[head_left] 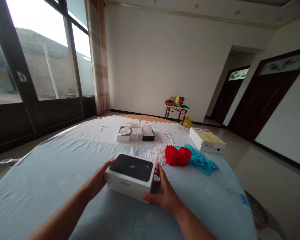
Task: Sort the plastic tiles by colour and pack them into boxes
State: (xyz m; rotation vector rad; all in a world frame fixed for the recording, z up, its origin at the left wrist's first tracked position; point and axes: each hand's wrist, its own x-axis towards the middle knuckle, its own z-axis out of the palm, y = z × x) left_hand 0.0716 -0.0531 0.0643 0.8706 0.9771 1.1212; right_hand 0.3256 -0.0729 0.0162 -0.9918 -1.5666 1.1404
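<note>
A white iPhone box [130, 188] with a dark phone pictured on its lid is between my two hands, low over the front of the table. My left hand [98, 178] grips its left end, the fingers partly hidden behind the box. At the right end, my right hand [163, 190] has its thumb on the near lower corner and its fingers at the far side. Whether the box rests on the cloth or is slightly raised, I cannot tell. Behind it lie a heap of white plastic pieces [155, 153], a red bundle [178, 155] and a blue bundle [202, 161].
Three small open boxes [136, 133] stand in a row farther back. A yellow and white box [207, 139] sits near the right edge. Pale blue cloth [72, 176] covers the round table. A small side table [177, 107] with things on it stands by the wall.
</note>
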